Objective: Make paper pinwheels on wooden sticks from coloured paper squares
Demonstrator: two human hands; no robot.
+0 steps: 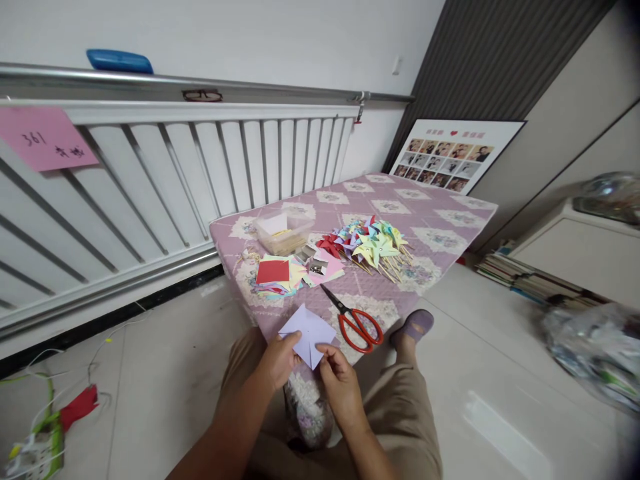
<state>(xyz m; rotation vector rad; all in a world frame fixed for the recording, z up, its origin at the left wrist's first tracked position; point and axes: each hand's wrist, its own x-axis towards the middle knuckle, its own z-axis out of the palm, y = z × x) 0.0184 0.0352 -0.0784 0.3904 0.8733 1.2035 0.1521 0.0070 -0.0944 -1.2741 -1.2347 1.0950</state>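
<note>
I hold a pale purple paper square [307, 329] at the near edge of the bench [430, 207]. My left hand [280, 360] has a pinching grip on its lower left side. My right hand [341, 381] pinches its bottom corner. Red scissors [353, 319] lie just beside the paper, on the right. Behind the paper sits a stack of coloured paper [277, 273] with a red sheet on top, then a clear plastic box [285, 230]. A heap of pinwheels [373, 243] on sticks lies farther right. My slipper [416, 325] pokes out by the bench edge.
</note>
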